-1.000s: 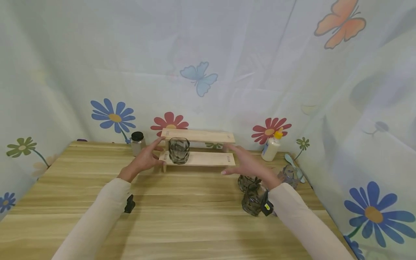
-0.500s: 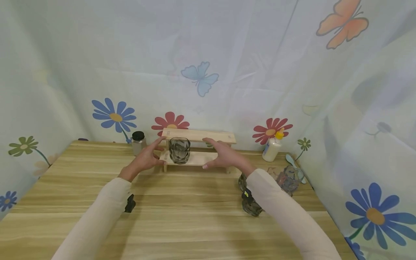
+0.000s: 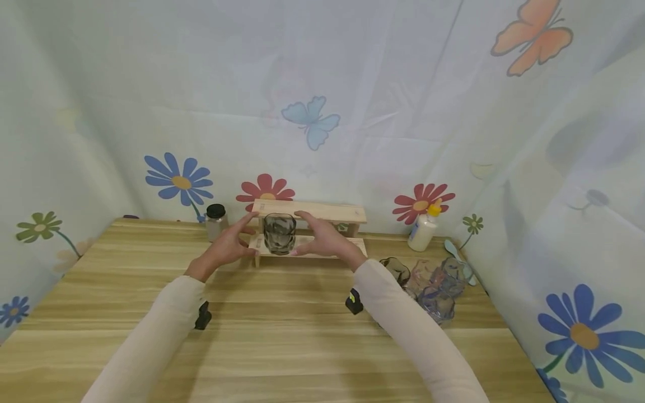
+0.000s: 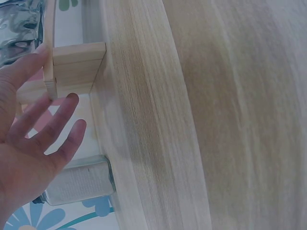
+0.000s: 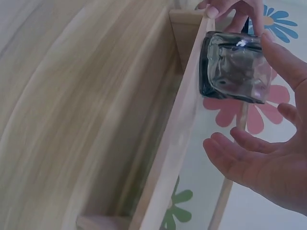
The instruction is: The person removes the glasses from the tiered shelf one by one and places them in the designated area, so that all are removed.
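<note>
A dark smoky glass tumbler (image 3: 279,234) stands upright near the left end of the lower board of a two-tier wooden shelf (image 3: 332,211). My left hand (image 3: 228,244) is at the shelf's left end, its thumb touching the end of the lower board. In the left wrist view, the fingers of that left hand (image 4: 38,129) are spread beside the wood. Just right of the tumbler is my right hand (image 3: 326,239), thumb and fingers apart. The right wrist view has this right hand (image 5: 268,153) beside the tumbler (image 5: 235,67), one fingertip near its rim; contact is unclear.
Several glass tumblers (image 3: 437,302) stand on the table at the right, partly hidden by my right sleeve. Behind them are a white bottle with a yellow cap (image 3: 423,232) and a pale blue spoon (image 3: 458,260). A black-lidded jar (image 3: 216,224) stands left of the shelf.
My right hand has moved left along the shelf front to beside the tumbler, uncovering more of the glasses at the right. The left hand stays at the shelf's left end.
</note>
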Tool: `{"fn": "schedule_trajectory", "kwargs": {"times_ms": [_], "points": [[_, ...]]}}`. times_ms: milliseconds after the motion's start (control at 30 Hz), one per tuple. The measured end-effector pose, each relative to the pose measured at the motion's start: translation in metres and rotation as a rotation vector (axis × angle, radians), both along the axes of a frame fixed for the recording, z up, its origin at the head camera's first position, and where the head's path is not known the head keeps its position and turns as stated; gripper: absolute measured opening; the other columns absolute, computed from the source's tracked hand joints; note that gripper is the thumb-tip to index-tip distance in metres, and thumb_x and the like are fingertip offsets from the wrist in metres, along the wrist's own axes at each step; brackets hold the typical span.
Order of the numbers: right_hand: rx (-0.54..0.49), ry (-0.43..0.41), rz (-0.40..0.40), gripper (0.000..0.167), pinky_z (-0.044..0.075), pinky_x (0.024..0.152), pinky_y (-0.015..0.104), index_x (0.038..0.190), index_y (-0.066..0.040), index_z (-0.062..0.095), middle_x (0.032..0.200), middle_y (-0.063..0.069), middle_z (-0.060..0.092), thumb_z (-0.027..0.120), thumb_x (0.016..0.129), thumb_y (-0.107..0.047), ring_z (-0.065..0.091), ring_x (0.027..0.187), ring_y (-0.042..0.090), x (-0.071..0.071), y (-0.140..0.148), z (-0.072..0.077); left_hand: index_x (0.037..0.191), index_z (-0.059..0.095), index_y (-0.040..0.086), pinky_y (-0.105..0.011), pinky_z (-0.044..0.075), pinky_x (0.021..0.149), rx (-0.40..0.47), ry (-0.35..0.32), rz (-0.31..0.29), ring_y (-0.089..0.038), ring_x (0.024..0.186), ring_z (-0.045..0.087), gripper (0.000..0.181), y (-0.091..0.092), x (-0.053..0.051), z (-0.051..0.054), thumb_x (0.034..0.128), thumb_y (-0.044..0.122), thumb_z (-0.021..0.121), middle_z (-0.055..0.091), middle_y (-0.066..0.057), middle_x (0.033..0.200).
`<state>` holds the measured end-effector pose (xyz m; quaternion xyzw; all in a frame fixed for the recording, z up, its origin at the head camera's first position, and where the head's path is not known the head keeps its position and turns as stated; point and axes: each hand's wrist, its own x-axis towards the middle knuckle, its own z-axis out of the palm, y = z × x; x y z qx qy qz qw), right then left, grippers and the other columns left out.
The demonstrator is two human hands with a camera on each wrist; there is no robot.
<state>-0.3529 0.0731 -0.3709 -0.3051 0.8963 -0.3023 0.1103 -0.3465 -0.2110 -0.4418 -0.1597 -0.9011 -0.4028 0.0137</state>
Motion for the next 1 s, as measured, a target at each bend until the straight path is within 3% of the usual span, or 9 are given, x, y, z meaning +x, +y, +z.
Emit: {"fn": "schedule_trajectory", "kwargs": {"times_ms": [267,500,800,1000], "points": [[-0.069,0.020,-0.019,0.101,0.040,0.112,0.049,0.160,-0.022,0.020,0.162,0.012,0.033,0.083,0.082,-0.035,0.043,0.142,0.037,-0.005,-0.020,-0.013,0.160,0.019,0.020,-0.053,0.056,0.080,-0.005,0.039,-0.010,-0.041,0.090,0.071,0.100,0.000,0.000,-0.001,0.0823,0.010,0.081,0.055,-0.034,0.134],[-0.087,0.050,-0.063,0.102,0.042,0.110,0.051,0.160,-0.018,0.021,0.159,0.014,0.039,0.084,0.081,-0.033,0.045,0.141,0.036,-0.006,-0.034,-0.019,0.161,0.018,0.020,-0.054,0.055,0.085,-0.001,-0.011,0.005,-0.042,0.095,0.071,0.100,0.001,0.000,0.002,0.0835,0.011,0.081,0.054,-0.032,0.138],[-0.161,0.064,-0.158,0.099,0.041,0.111,0.052,0.159,-0.020,0.026,0.157,0.014,0.042,0.084,0.081,-0.037,0.043,0.142,0.034,-0.007,-0.048,-0.031,0.160,0.019,0.018,-0.054,0.055,0.084,-0.012,-0.004,0.014,-0.041,0.093,0.071,0.101,0.001,0.000,0.002,0.0822,0.008,0.082,0.056,-0.032,0.136],[-0.169,0.058,-0.165,0.099,0.042,0.110,0.051,0.158,-0.020,0.027,0.158,0.011,0.041,0.085,0.080,-0.036,0.044,0.142,0.033,-0.009,-0.056,-0.037,0.160,0.018,0.017,-0.054,0.056,0.083,-0.013,-0.007,0.011,-0.042,0.094,0.071,0.100,0.000,0.000,0.002,0.0828,0.006,0.080,0.055,-0.033,0.137]]}}
